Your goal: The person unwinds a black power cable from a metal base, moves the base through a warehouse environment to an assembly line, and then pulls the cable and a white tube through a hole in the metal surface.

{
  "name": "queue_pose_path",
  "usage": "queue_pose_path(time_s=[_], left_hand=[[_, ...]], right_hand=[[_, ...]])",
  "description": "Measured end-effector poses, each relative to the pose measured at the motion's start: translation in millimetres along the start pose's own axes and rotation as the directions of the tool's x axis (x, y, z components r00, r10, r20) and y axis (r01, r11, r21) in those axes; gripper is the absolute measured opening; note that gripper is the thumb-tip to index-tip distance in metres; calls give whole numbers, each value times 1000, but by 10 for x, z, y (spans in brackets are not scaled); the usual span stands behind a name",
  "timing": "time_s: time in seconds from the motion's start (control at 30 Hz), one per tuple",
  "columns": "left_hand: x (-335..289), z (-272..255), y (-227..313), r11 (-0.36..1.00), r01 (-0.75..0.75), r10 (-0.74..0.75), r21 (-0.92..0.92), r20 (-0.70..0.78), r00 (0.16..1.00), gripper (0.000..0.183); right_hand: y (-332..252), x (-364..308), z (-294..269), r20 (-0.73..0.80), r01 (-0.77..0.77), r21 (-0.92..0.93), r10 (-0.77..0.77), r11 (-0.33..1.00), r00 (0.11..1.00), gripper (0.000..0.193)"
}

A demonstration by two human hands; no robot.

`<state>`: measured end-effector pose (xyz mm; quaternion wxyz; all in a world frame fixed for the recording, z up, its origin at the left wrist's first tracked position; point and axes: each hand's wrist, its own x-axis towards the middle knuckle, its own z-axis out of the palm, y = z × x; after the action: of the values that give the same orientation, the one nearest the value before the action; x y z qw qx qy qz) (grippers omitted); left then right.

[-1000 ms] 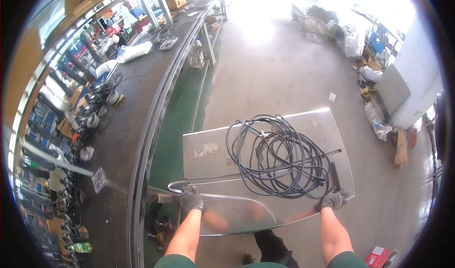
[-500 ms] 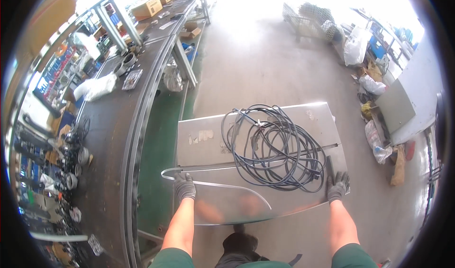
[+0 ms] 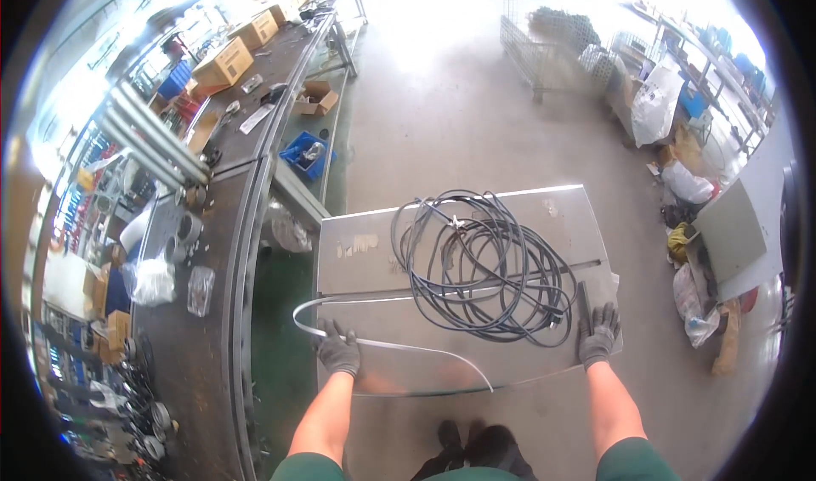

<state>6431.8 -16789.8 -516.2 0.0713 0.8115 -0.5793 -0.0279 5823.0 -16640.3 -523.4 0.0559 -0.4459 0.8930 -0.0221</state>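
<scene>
Touching grey panel (image 3: 382,315) | left hand (image 3: 340,351), right hand (image 3: 599,336) | grip: both unclenched | cable coil (image 3: 510,281) atop

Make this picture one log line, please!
left hand: on grey panel, at pale strip | right hand: on grey panel, beside dark bar | on panel: looped dark cable

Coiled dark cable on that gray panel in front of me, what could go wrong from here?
The dark cable lies in loose, overlapping loops, so it might slide or tangle if the gray panel tilts. The thin pale strip bows out past the panel's left edge, beside the left hand, and could catch on the workbench if the panel shifts that way.
</scene>
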Motion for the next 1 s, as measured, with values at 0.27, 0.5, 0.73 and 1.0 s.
queue_pose_path(time_s=[0.27, 0.5, 0.73, 1.0], left_hand=[[1760, 211, 1204, 997, 71, -71, 0, 101, 992, 80], [4034, 202, 2600, 993, 115, -99, -37, 301, 948, 81], [5839, 681, 3476, 994, 5, -27, 106, 211, 977, 94], [8617, 720, 5092, 994, 95, -72, -52, 343, 937, 83]], right_hand=[[-974, 2268, -109, -12, 10, -28, -11, 1000, 1000, 60], [-1734, 4425, 21, -69, 120, 2, -120, 993, 990, 63], [-2627, 6428, -19, -112, 143, 63, -136, 988, 984, 60], [-4061, 8845, -75, -105, 52, 83, -44, 995, 994, 59]])
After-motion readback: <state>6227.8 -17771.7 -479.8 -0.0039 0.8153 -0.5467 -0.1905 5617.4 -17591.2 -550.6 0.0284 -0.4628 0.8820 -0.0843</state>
